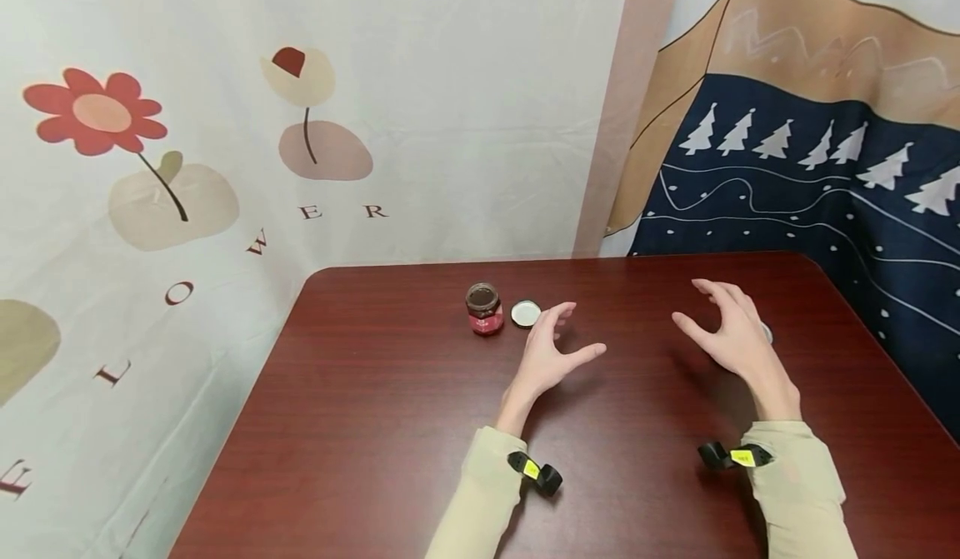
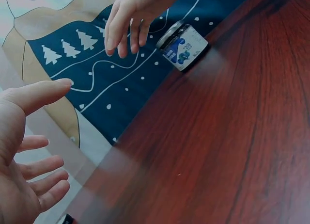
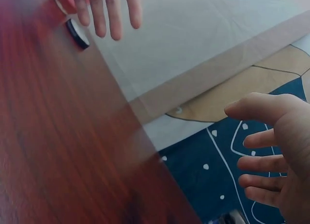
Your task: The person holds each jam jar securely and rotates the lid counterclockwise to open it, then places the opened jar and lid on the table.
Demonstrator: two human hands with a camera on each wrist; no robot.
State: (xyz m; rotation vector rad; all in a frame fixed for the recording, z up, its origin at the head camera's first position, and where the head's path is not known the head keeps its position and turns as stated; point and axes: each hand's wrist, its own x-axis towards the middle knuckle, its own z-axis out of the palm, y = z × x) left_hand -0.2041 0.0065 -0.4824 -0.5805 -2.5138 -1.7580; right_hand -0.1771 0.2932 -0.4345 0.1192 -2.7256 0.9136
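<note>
My left hand hovers over the table with its thumb spread from its loosely bent fingers, holding nothing. Just beyond it lies a round lid, pale inside face up, beside an uncapped jar with a red label and dark contents. To the right, my right hand is also raised and holds nothing, its thumb apart from the fingers. A second jar, with a blue and white label and its lid on, stands near the right hand in the left wrist view; the head view has it mostly hidden behind that hand.
The dark red wooden table has rounded far corners. Behind it hangs a pale cloth with printed flowers and letters. At the right is a navy and tan printed section with white trees.
</note>
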